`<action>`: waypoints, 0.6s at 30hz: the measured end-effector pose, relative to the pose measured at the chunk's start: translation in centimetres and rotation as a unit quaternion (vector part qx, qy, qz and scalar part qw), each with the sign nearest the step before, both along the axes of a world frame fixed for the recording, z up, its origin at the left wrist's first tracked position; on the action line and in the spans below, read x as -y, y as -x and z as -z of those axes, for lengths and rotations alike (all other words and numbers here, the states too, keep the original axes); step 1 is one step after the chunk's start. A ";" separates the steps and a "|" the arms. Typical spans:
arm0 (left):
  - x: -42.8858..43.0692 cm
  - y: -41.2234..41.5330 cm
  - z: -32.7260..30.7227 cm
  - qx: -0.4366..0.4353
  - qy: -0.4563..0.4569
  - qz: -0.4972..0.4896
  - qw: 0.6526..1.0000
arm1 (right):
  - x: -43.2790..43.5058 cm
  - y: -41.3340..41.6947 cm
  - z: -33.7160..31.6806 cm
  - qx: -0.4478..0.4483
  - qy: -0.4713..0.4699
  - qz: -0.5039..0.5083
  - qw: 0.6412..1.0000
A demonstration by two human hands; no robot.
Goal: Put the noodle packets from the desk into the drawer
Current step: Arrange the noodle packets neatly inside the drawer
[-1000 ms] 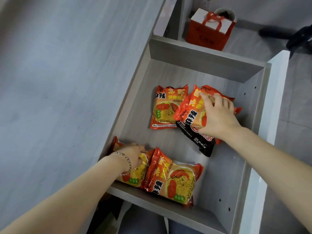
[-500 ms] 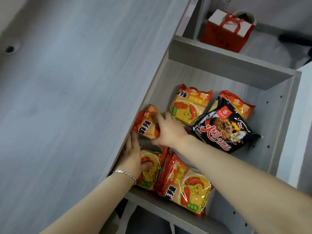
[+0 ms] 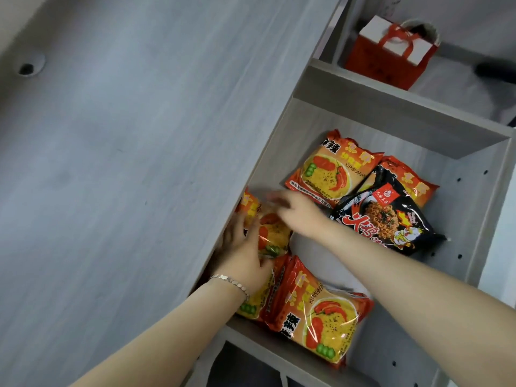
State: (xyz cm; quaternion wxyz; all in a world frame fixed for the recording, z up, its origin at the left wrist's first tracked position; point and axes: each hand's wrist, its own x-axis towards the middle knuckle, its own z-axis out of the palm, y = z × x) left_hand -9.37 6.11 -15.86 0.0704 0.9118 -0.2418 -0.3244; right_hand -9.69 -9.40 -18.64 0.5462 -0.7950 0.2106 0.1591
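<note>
- Noodle packet (image 3: 268,233): I am holding it between both hands, inside the drawer (image 3: 418,141) against its desk-side wall.
- Left hand (image 3: 243,252): clasping its near edge.
- Right hand (image 3: 296,210): blurred, fingers touching its far end; closure unclear.
- Black packet (image 3: 391,219): lying beyond my right wrist.

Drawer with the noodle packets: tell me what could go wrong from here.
1. The orange packet both hands are shifting sits against the desk edge; it may catch under the desktop as the drawer closes.
2. The black packet lies tilted across an orange one; the right hand, blurred beside it, could knock it.
</note>
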 end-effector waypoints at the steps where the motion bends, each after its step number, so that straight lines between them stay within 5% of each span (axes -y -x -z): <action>1: 0.6 -0.3 0.1 0.013 0.005 0.036 0.999 | 1.1 -0.4 -0.2 0.017 0.041 0.064 0.997; 3: 1.9 -1.2 0.4 0.029 0.002 0.114 0.993 | 3.7 -1.0 -0.3 0.026 0.185 0.182 0.966; 6: 3.5 -2.9 0.9 0.011 -0.071 0.157 0.985 | 6.8 -1.9 0.1 -0.121 0.312 0.209 0.919; 10: 4.6 -3.9 0.7 -0.024 -0.134 0.157 0.978 | 7.9 -2.7 0.9 -0.271 0.286 0.150 0.907; 18: 4.5 -4.1 0.0 -0.021 -0.159 0.162 0.974 | 6.9 -1.4 1.5 -0.199 0.250 0.123 0.940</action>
